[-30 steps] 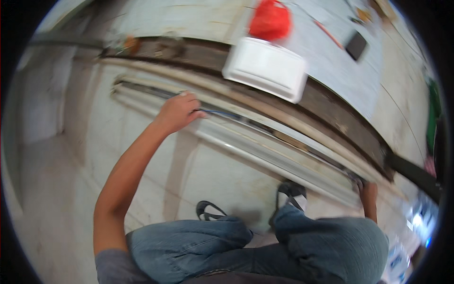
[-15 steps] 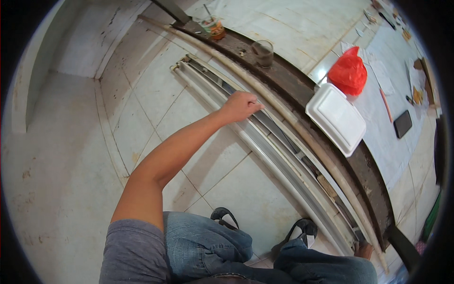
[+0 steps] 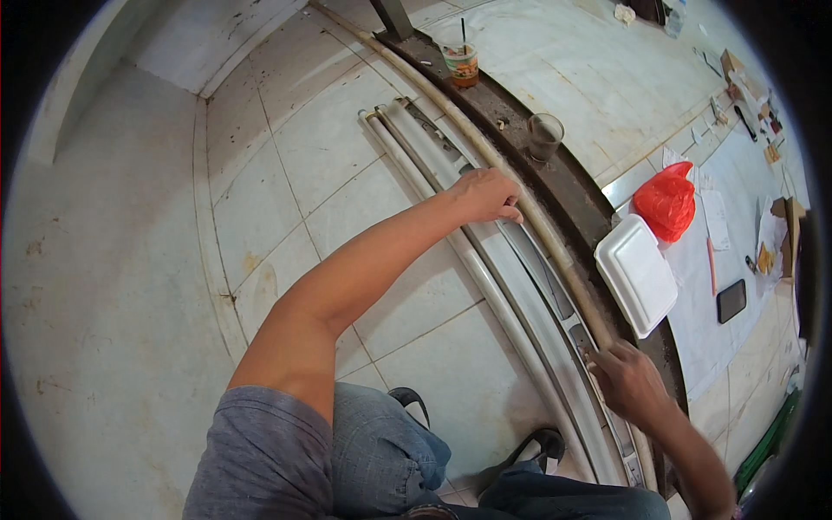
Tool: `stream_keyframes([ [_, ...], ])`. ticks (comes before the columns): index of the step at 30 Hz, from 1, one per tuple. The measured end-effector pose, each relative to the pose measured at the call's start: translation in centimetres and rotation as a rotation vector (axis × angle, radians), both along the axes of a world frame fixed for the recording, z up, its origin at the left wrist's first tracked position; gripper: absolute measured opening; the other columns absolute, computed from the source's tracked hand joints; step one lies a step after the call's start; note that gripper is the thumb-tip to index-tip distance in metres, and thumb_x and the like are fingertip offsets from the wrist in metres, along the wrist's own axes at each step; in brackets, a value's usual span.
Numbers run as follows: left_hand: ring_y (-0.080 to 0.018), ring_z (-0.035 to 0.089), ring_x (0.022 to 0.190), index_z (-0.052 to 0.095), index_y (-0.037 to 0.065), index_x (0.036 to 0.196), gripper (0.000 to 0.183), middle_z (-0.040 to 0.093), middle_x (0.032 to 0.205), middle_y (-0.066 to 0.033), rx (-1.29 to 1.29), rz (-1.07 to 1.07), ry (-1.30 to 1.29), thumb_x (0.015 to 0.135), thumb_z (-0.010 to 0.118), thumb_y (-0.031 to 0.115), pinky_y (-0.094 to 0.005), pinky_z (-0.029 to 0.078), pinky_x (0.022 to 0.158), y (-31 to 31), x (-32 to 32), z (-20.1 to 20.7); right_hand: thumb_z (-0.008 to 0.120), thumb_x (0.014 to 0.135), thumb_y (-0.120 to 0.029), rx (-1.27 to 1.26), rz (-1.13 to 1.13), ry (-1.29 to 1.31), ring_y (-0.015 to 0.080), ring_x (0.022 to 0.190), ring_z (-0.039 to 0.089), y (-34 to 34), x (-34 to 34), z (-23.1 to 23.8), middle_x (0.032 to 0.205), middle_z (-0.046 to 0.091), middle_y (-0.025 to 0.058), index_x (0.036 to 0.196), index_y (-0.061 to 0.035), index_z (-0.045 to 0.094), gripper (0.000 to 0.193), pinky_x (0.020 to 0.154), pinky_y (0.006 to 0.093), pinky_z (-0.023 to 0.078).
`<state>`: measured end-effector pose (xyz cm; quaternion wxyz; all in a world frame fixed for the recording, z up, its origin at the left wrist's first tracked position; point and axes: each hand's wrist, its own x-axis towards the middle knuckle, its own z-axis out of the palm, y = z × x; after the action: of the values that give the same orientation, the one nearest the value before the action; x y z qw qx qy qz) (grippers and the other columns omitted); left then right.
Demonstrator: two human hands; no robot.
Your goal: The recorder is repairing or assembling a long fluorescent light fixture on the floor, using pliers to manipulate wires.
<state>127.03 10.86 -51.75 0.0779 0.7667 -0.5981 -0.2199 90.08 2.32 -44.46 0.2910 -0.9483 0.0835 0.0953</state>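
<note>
Lying flat on the tiled floor (image 3: 286, 173), the long white light fixture (image 3: 511, 286) runs its long axis from upper left to lower right, just beside a pale pipe (image 3: 511, 186) along the dark ledge (image 3: 572, 186). The left hand (image 3: 487, 194) curls loosely over its upper half; the right hand (image 3: 630, 379) presses bent fingers near its lower end. A white foam box (image 3: 637, 274) sits on the ledge.

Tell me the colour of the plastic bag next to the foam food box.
Red. The plastic bag lies beside the white foam box, clearest in the head view.
</note>
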Motion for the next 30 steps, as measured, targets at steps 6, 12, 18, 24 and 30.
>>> stream_keyframes([
  [6, -0.0322, 0.062, 0.080, 0.062, 0.005, 0.073, 0.036, 0.062, 0.077, -0.0129, -0.139, -0.148, 0.001, 0.079, 0.072, 0.039, -0.0410, 0.048, 0.073, 0.0, 2.4, -2.1, 0.063, 0.085, -0.014, -0.101, -0.016, -0.158, 0.0388, 0.103, 0.055, 0.4, 14.3, -4.3, 0.113, 0.053, 0.0243, 0.116, 0.0018, 0.049, 0.037, 0.085, 0.0446, 0.048],
  [12, -0.0314, 0.060, 0.083, 0.060, 0.004, 0.076, 0.029, 0.060, 0.081, -0.0114, -0.269, -0.229, 0.024, 0.080, 0.071, 0.030, -0.0398, 0.047, 0.073, 1.2, 3.5, -2.0, 0.062, 0.085, -0.017, 0.082, -0.328, -0.242, 0.0428, 0.082, 0.063, 0.4, 22.9, -10.6, 0.083, 0.064, 0.0281, 0.111, 0.0026, 0.056, 0.033, 0.076, 0.0488, 0.050],
  [18, -0.0332, 0.055, 0.104, 0.063, 0.003, 0.098, 0.022, 0.058, 0.106, -0.0156, -0.234, -0.062, 0.088, 0.085, 0.062, 0.022, -0.0415, 0.045, 0.089, 2.2, 5.5, -2.4, 0.055, 0.087, -0.011, 0.228, -0.323, -0.151, 0.0307, 0.069, 0.066, -0.8, 23.3, -12.8, 0.081, 0.067, 0.0204, 0.111, 0.0038, 0.060, 0.028, 0.066, 0.0377, 0.052],
  [24, -0.0344, 0.036, 0.134, 0.041, -0.001, 0.137, 0.054, 0.038, 0.144, -0.0201, -0.152, 0.124, -0.186, 0.089, 0.056, 0.019, -0.0395, 0.031, 0.111, 1.1, 8.8, -5.1, 0.057, 0.084, -0.017, 0.642, -0.549, -0.017, 0.0208, 0.070, 0.066, -1.3, 25.1, -11.3, 0.075, 0.067, 0.0147, 0.093, -0.0005, 0.066, 0.021, 0.068, 0.0354, 0.051],
  [30, -0.0346, 0.024, 0.141, 0.030, -0.007, 0.142, 0.060, 0.028, 0.150, -0.0238, -0.064, 0.151, -0.167, 0.094, 0.050, 0.024, -0.0385, 0.023, 0.116, 0.8, 10.0, -6.8, 0.062, 0.082, -0.027, 0.355, -0.500, -0.099, 0.0331, 0.068, 0.065, -0.8, 29.3, -11.0, 0.075, 0.066, 0.0201, 0.083, -0.0006, 0.066, 0.027, 0.067, 0.0398, 0.051],
])
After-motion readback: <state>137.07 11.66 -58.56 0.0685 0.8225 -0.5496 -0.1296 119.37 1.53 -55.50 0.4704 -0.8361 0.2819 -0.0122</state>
